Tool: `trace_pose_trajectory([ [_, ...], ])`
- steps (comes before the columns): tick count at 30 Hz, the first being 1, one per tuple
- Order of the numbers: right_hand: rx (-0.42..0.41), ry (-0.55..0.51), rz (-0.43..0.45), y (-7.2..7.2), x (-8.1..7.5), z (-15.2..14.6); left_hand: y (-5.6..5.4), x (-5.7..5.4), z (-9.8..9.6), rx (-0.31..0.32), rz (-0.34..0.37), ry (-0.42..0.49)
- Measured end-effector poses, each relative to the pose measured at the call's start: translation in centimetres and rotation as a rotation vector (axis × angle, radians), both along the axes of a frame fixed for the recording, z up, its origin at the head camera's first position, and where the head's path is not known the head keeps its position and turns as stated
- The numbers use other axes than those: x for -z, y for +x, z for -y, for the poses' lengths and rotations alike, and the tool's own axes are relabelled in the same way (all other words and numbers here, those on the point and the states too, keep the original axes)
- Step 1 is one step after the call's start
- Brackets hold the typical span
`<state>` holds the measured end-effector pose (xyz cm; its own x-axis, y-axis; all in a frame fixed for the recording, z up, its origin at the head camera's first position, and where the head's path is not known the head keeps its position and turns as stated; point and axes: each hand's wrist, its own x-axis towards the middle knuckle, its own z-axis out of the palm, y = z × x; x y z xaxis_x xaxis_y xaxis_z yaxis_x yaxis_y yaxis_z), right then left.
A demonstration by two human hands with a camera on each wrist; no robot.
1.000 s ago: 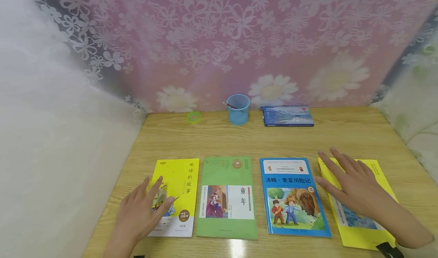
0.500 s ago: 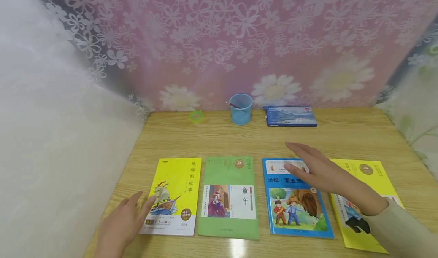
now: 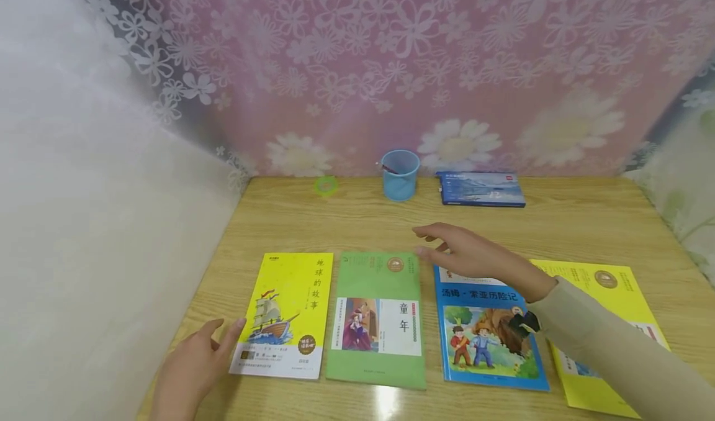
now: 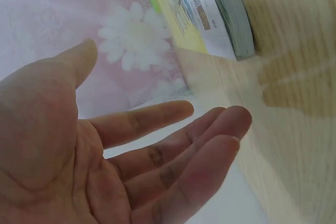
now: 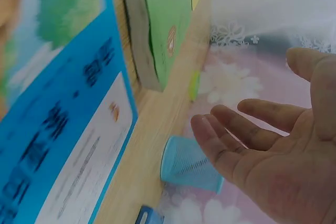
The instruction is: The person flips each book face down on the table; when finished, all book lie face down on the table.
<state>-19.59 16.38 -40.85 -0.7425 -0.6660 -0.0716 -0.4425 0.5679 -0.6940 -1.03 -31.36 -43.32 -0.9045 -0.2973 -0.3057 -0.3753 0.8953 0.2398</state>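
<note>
Books lie in a row on the wooden table. At the left is a yellow-and-white book [image 3: 290, 309] with a sailing ship; beside it is a green book [image 3: 375, 368]. Further right come a blue book [image 3: 486, 340] with two cartoon figures and another yellow book [image 3: 606, 284], partly covered by the right sleeve. My left hand [image 3: 192, 362] is at the lower left edge of the ship book, fingers relaxed and holding nothing. My right hand [image 3: 463, 250] hovers over the top of the blue book, its fingertips near the green book's top right corner, palm empty in the right wrist view.
Along the back of the table [image 3: 313, 222] stand a small light-blue bucket [image 3: 400, 182] with a thin item in it, a flat blue box [image 3: 481, 189] and a green ring [image 3: 326, 185]. A pink floral curtain [image 3: 357, 86] hangs behind; a pale surface [image 3: 123, 235] rises at the left.
My right hand has moved left from the right yellow book across to the top of the blue one. The left hand has drawn back toward the lower left. The books stay put.
</note>
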Motion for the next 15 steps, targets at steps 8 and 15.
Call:
trace_pose_trajectory([
  [8, -0.076, -0.034, 0.085, -3.3, 0.5, 4.4, 0.6, 0.4, 0.6, -0.039, -0.006, 0.027],
  [15, -0.137, -0.006, 0.124, -4.8, 0.8, 7.9, 0.9, 0.8, 1.1, -0.055, 0.001, 0.041],
])
